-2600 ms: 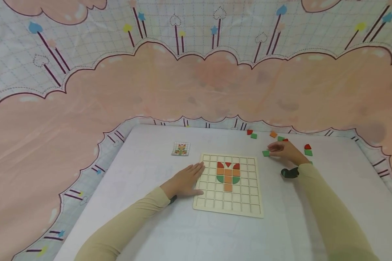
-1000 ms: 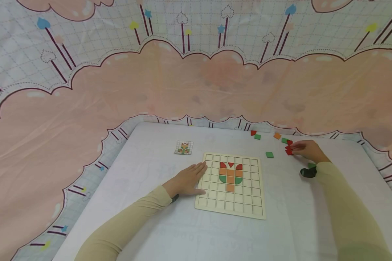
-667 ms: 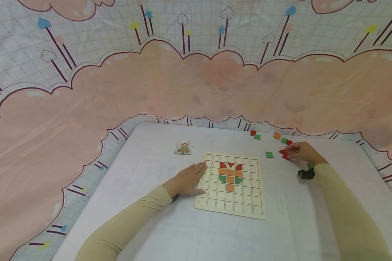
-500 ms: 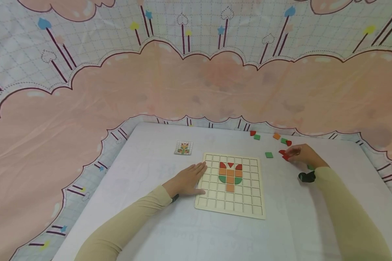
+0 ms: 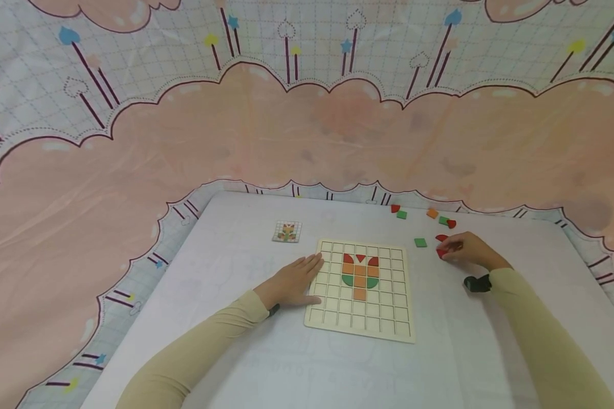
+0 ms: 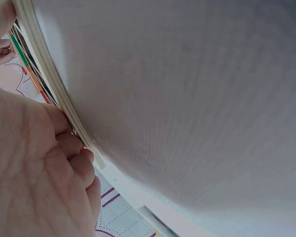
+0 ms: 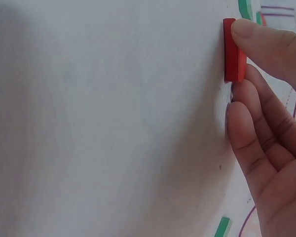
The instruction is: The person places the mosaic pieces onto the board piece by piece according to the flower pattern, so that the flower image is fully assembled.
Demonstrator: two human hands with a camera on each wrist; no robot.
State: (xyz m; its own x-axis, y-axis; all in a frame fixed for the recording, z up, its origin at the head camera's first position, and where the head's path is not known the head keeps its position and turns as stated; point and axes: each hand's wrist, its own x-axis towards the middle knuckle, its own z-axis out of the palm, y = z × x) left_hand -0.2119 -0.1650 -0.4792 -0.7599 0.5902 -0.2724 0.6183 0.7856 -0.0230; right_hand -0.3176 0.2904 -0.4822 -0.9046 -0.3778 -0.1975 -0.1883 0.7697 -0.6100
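My left hand [image 5: 289, 281] lies on the left edge of a pale wooden grid board [image 5: 389, 318], its fingers straight; in the left wrist view the fingertips touch the board's edge [image 6: 49, 74]. Red, orange and green tiles, among them an orange tile [image 5: 360, 294], form a flower in the board's grid. To the right of the board, my right hand [image 5: 471, 250] pinches a red tile [image 7: 232, 49] at the table surface, thumb at one end and fingertips at the other. A second red tile [image 5: 442, 238] lies just beyond it, and a green square tile [image 5: 420, 242] to its left.
A small pattern card [image 5: 287, 231] lies behind the board to the left. Several loose tiles, including an orange tile [image 5: 432, 213] and a red tile [image 5: 395, 208], lie along the back of the white table [image 5: 245, 358]. Patterned cloth hangs behind.
My right hand has left the green square and moved to the red tiles, drawing them left and nearer. The two red tiles are now further apart. My left hand stays on the board.
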